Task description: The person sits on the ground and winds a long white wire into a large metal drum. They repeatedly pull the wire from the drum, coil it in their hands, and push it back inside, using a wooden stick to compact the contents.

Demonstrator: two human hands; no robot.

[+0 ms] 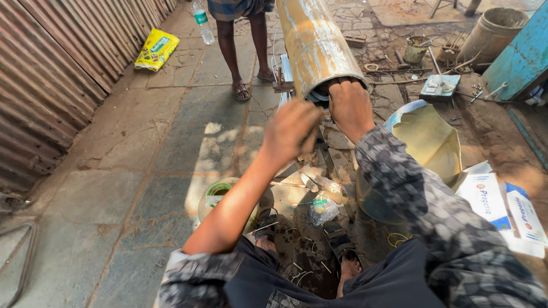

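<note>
On a stone-paved floor (171,131) beside a corrugated wall (51,68), one metal pipe (317,43) is gripped by the right hand (349,108), fingers curled over its rim, the left hand (291,134) fisted.

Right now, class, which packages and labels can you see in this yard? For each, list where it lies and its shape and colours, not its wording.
Yellow plastic bag with green print: flat on the paving by the corrugated wall, upper left.
Clear plastic bottle with a green label band: standing at the top, left of a person's legs.
White flat cartons with blue and orange print: lying on the ground at the right edge.
</note>
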